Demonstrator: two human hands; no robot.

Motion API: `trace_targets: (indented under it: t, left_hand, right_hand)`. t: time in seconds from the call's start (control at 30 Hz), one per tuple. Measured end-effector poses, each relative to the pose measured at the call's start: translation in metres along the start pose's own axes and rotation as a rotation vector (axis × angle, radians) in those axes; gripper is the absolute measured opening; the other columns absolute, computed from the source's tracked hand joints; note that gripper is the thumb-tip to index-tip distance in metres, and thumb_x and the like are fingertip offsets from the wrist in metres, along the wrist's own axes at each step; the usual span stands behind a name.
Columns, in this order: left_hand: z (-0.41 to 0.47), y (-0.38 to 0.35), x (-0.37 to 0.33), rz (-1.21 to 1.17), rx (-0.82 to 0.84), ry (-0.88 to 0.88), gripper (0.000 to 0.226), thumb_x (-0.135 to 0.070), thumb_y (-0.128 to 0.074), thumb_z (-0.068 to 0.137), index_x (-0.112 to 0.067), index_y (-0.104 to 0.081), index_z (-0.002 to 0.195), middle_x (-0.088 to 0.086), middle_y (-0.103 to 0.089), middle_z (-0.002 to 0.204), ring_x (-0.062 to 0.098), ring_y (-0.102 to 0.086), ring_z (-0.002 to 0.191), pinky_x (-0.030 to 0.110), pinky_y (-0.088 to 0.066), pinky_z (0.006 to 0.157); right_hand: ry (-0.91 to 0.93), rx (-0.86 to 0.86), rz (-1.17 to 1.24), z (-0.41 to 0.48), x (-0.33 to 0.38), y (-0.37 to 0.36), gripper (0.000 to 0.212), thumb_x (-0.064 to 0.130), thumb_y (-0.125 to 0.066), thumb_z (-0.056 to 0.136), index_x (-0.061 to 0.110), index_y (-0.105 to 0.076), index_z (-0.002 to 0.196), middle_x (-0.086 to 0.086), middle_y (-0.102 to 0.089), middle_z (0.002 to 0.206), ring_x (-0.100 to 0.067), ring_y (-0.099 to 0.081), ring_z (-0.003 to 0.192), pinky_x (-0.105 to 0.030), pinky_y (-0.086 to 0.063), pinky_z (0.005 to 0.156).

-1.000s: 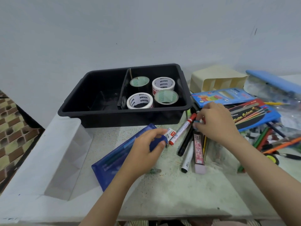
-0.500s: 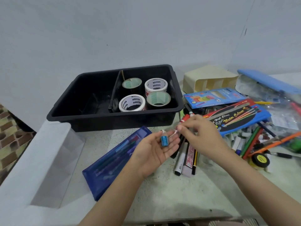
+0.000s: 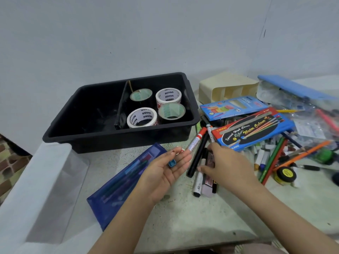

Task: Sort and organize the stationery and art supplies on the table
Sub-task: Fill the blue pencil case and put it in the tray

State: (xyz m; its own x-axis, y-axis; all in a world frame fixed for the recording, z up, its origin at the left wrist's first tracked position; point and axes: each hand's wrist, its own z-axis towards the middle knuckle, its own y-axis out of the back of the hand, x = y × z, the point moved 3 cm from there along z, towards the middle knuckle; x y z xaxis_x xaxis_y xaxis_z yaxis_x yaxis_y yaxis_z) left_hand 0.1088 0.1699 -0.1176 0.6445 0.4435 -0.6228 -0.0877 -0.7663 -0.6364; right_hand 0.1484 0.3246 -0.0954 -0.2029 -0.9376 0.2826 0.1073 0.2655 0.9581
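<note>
Step in hand, as I judge it: collecting small loose items. My left hand (image 3: 165, 173) lies palm up in front of the black tray (image 3: 117, 136), the thumb pinning a small blue plastic block (image 3: 172, 163), possibly a sharpener, against the fingers. My right hand (image 3: 225, 167) reaches onto the marker cluster (image 3: 197, 158) in front of the tray's right corner. Motion blur prevents me from confirming a grip.

The markers are smooth cylinders, likely to roll on the speckled surface (image 3: 183, 226). The next move calls for gathering them as one parallel bundle. Four tape rolls (image 3: 142, 117), rigid rings, sit in the tray's right compartment.
</note>
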Motion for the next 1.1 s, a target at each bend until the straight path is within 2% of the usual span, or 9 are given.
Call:
trace_targets:
  t: [0.13,0.3,0.47,0.57,0.67,0.77,0.83,1.0,1.1]
  left_hand:
    - [0.001,0.005,0.002,0.000,-0.018,0.008,0.025,-0.007,-0.039,0.098,0.003,-0.058,0.112,0.022,-0.068,0.107,0.029,-0.068,0.097,0.035,-0.057,0.079]
    - [0.000,0.009,0.003,0.000,-0.020,0.010,0.026,-0.007,-0.039,0.099,0.002,-0.058,0.114,0.022,-0.068,0.108,0.029,-0.068,0.098,0.037,-0.056,0.082]
    - [0.000,0.010,0.003,0.025,0.003,0.033,0.029,-0.010,-0.044,0.094,-0.001,-0.058,0.118,0.019,-0.067,0.112,0.028,-0.067,0.101,0.037,-0.054,0.086]
    - [-0.001,0.010,0.002,0.032,0.040,0.041,0.042,-0.020,-0.053,0.083,-0.001,-0.057,0.120,0.019,-0.066,0.114,0.029,-0.066,0.104,0.039,-0.054,0.088]
    - [-0.004,0.009,0.004,0.058,0.087,0.035,0.047,-0.029,-0.053,0.086,-0.002,-0.057,0.124,0.020,-0.063,0.118,0.031,-0.064,0.103,0.043,-0.054,0.087]
    - [-0.006,0.009,0.008,0.059,0.087,0.007,0.043,-0.021,-0.051,0.087,-0.001,-0.056,0.124,0.020,-0.061,0.123,0.031,-0.059,0.114,0.046,-0.044,0.102]
    - [-0.006,0.011,0.006,0.029,0.022,-0.067,0.033,-0.016,-0.049,0.090,-0.002,-0.059,0.117,0.018,-0.065,0.117,0.027,-0.065,0.106,0.042,-0.050,0.095]
    - [-0.010,0.020,-0.006,-0.078,-0.091,-0.187,0.028,-0.025,-0.043,0.097,-0.006,-0.061,0.106,0.012,-0.072,0.100,0.019,-0.071,0.083,0.032,-0.060,0.069]
    - [-0.011,0.020,-0.010,-0.107,-0.122,-0.154,0.032,-0.031,-0.040,0.099,-0.008,-0.062,0.101,0.009,-0.074,0.090,0.019,-0.072,0.077,0.034,-0.059,0.068]
  right_hand:
    - [-0.033,0.055,0.054,0.003,-0.001,0.001,0.052,0.042,-0.067,0.082,0.020,-0.044,0.123,0.000,-0.062,0.101,-0.022,-0.059,0.099,-0.030,-0.042,0.069]
    - [-0.054,0.056,0.128,0.006,-0.001,0.002,0.037,0.014,-0.057,0.082,0.014,-0.047,0.118,-0.005,-0.058,0.091,-0.026,-0.057,0.086,-0.031,-0.042,0.061]
    - [-0.014,0.014,0.260,0.005,0.002,0.008,0.036,0.009,-0.057,0.081,0.018,-0.052,0.116,0.000,-0.057,0.085,-0.017,-0.054,0.076,-0.026,-0.043,0.062]
    - [0.038,0.025,0.619,0.003,0.012,0.012,0.037,0.003,-0.063,0.077,0.024,-0.056,0.107,0.002,-0.062,0.079,-0.010,-0.059,0.063,-0.018,-0.051,0.061]
    - [0.033,0.138,1.028,-0.002,0.026,0.005,0.034,-0.004,-0.069,0.076,0.019,-0.061,0.099,-0.004,-0.067,0.075,-0.020,-0.060,0.059,-0.038,-0.057,0.063]
    - [0.163,0.015,0.842,-0.006,0.035,-0.001,0.026,0.002,-0.072,0.076,0.019,-0.064,0.092,0.004,-0.065,0.069,-0.008,-0.058,0.059,-0.019,-0.051,0.063]
    - [0.215,-0.128,0.744,-0.008,0.034,-0.001,0.021,0.003,-0.067,0.080,0.020,-0.062,0.091,0.006,-0.060,0.065,-0.007,-0.056,0.062,-0.016,-0.045,0.059]
    - [0.084,-0.126,0.240,-0.004,0.015,-0.008,0.020,0.028,-0.058,0.089,0.019,-0.044,0.100,0.005,-0.051,0.082,-0.013,-0.053,0.078,-0.027,-0.035,0.061]
    - [0.018,-0.051,0.038,-0.009,0.013,-0.012,0.026,0.034,-0.055,0.090,0.018,-0.038,0.102,-0.001,-0.054,0.090,-0.024,-0.059,0.089,-0.030,-0.033,0.062]
